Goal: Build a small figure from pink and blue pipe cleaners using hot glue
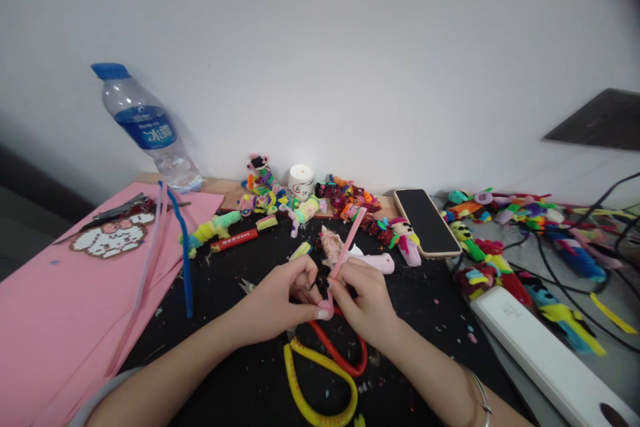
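Head camera view: a pink fuzzy strip (pixel 349 245) is held above the dark tabletop (pixel 240 387) between two bare hands. Its curled lower end is pinched between the thumb and fingers of the left hand (pixel 295 290); just above, the strip is gripped by the pressed-together fingers of the right hand (pixel 363 297), its straight end pointed upward. Beneath the hands, scissors (pixel 290 373) with yellow and red handles are partly covered. Farther back, a white cup (pixel 301 182) is flanked by colorful fuzzy figures — a phone (pixel 426 220) is seen to the right. At left, pink sheets (pixel 45 327) are overlapped by a blue strip (pixel 187 260) — a bottle (pixel 150 127) is tilted behind.
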`<state>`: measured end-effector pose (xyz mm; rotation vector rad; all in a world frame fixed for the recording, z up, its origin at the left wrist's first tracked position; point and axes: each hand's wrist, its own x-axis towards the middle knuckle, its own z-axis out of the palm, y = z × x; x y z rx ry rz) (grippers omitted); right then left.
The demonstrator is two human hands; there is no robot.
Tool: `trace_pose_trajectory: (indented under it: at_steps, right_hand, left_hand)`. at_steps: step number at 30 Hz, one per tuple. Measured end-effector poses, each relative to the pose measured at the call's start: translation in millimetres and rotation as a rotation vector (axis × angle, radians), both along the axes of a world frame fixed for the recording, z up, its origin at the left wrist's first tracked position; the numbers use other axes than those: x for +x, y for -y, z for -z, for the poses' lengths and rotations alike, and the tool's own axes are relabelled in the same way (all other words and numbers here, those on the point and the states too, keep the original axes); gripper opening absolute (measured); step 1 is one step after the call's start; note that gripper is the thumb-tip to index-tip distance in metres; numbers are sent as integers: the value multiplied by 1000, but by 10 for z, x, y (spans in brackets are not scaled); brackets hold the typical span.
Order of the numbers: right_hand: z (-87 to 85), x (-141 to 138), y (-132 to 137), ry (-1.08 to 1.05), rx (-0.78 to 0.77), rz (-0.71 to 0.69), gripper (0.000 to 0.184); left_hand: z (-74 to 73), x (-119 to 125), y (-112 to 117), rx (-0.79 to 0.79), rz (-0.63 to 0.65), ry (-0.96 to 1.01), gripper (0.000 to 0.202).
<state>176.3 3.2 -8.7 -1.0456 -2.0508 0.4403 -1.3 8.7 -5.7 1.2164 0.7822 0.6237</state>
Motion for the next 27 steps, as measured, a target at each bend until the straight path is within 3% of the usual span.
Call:
trace_pose_trajectory:
  at_steps: [27]
  right_hand:
    - [13,-2,-9,11,2,12,29]
  left_hand:
    - [9,-1,9,19,-3,-11,37]
